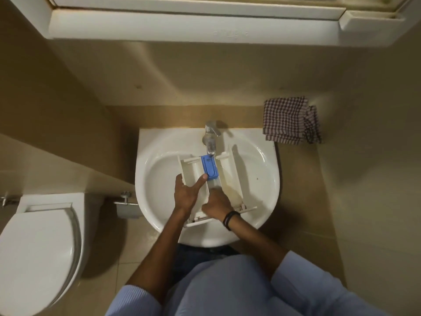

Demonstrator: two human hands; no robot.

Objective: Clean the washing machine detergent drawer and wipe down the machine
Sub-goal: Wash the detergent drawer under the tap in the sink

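A white detergent drawer with a blue insert lies in the white washbasin, under the chrome tap, from which water runs onto the insert. My left hand grips the drawer's left wall, its forefinger stretched toward the blue insert. My right hand is curled inside the drawer's middle compartment, fingers pressed down on the bottom; whether it holds anything is hidden. The right compartment shows brownish stains.
A checked cloth lies folded on the ledge right of the tap. A toilet with its lid down stands at the left, with a paper holder between it and the basin. A white cabinet hangs overhead.
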